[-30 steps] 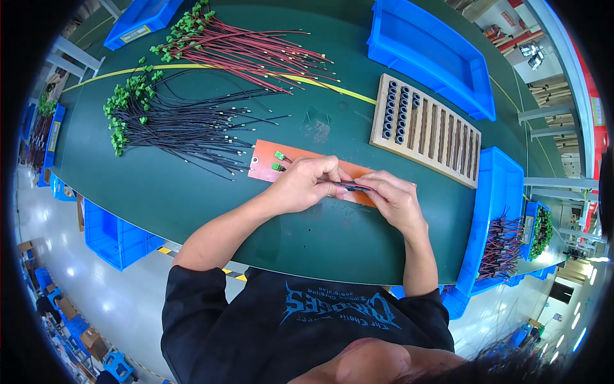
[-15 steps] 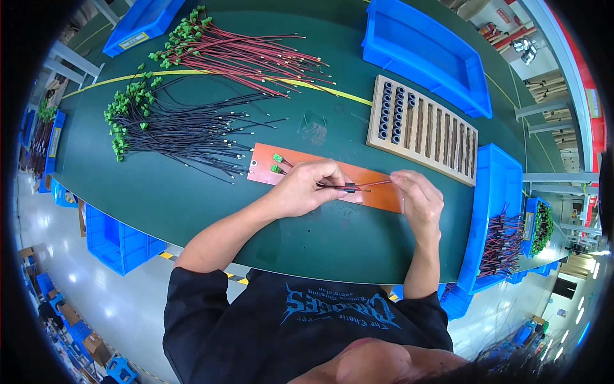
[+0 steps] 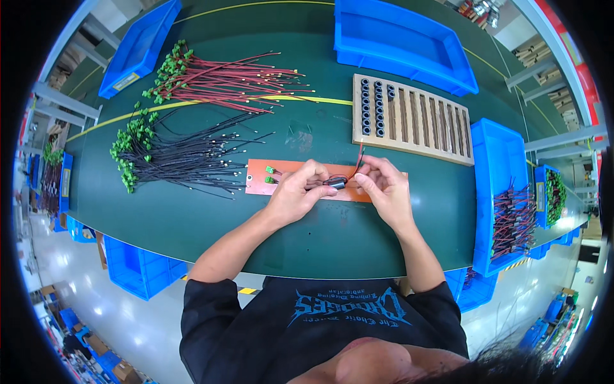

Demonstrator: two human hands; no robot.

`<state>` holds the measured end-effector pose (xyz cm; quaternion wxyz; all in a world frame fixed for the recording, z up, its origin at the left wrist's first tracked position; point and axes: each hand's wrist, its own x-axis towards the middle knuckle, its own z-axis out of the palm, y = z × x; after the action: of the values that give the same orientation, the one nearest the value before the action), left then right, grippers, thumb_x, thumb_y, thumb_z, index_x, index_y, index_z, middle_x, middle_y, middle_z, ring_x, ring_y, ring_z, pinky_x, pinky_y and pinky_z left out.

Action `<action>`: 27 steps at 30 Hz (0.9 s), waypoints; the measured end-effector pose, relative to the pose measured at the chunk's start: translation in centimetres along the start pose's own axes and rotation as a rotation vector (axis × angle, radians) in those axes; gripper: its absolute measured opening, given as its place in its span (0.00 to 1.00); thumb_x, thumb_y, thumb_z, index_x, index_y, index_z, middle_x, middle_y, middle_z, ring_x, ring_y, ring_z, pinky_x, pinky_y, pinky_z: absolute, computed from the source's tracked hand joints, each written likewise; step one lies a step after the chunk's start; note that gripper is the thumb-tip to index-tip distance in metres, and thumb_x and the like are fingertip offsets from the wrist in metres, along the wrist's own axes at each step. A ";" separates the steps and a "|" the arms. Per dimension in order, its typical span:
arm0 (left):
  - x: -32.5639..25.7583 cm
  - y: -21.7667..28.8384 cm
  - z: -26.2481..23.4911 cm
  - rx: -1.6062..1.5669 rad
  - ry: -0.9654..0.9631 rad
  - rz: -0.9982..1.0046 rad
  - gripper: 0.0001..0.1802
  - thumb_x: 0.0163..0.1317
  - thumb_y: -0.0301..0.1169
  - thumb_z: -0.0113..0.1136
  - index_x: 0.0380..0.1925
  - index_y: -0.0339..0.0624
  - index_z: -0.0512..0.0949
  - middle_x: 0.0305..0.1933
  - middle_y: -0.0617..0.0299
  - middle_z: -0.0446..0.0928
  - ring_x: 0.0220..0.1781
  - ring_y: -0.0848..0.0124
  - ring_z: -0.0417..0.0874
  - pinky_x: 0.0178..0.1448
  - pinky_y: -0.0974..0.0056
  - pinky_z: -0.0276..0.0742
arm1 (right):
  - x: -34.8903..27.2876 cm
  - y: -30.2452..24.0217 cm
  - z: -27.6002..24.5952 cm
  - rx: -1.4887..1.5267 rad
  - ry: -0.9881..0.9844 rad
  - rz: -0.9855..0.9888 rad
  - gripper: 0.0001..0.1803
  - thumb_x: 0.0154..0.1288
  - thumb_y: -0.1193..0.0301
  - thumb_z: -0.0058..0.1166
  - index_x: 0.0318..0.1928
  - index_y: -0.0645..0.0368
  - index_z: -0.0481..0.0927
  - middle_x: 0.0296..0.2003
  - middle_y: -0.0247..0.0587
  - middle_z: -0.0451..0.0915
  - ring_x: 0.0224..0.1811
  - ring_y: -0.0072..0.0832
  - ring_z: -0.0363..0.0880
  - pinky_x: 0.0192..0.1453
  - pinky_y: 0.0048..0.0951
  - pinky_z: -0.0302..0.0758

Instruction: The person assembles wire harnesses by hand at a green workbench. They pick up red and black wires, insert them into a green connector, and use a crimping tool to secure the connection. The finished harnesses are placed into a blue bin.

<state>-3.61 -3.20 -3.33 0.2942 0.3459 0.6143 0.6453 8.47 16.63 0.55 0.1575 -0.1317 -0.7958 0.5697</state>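
Two wires (image 3: 361,153), apparently mid-loop above the orange board (image 3: 354,194): my right hand (image 3: 387,185) pinches them, left hand (image 3: 295,193) clasps the ferrite core (image 3: 338,183); tightening would need steadiness.

Blk cyl. core (image 3: 336,184) ~horiz. in L hand (image 3: 295,197), red/blk wires (image 3: 359,157) curved to R hand (image 3: 387,192) w/ tips above it, grn plugs (image 3: 270,180) left of L hand.
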 end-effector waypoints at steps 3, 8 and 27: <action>-0.2 0.1 0.0 0.129 -0.025 0.041 0.10 0.67 0.16 0.66 0.42 0.33 0.73 0.45 0.55 0.85 0.50 0.66 0.90 0.51 0.64 0.89 | 0.1 -0.1 -0.2 -0.113 -0.009 -0.021 0.12 0.69 0.72 0.67 0.50 0.62 0.87 0.33 0.36 0.82 0.32 0.21 0.77 0.35 0.25 0.73; 0.2 2.0 0.0 0.387 -0.074 0.181 0.07 0.67 0.20 0.68 0.32 0.30 0.78 0.49 0.50 0.86 0.47 0.64 0.91 0.50 0.63 0.87 | 0.2 0.9 0.0 -0.196 0.028 -0.193 0.07 0.68 0.71 0.67 0.41 0.62 0.88 0.32 0.39 0.83 0.35 0.30 0.78 0.41 0.32 0.75; 2.5 2.2 1.9 -0.129 -0.051 -0.053 0.08 0.72 0.24 0.64 0.47 0.34 0.79 0.49 0.55 0.84 0.56 0.71 0.84 0.61 0.64 0.80 | -0.8 1.9 -0.1 0.039 0.039 -0.278 0.10 0.74 0.70 0.58 0.45 0.62 0.89 0.38 0.40 0.87 0.42 0.35 0.81 0.52 0.36 0.75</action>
<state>-3.47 -0.25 -0.94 0.3485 0.3261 0.5728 0.6663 9.28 17.08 -1.31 0.2529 -0.0279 -0.7921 0.5548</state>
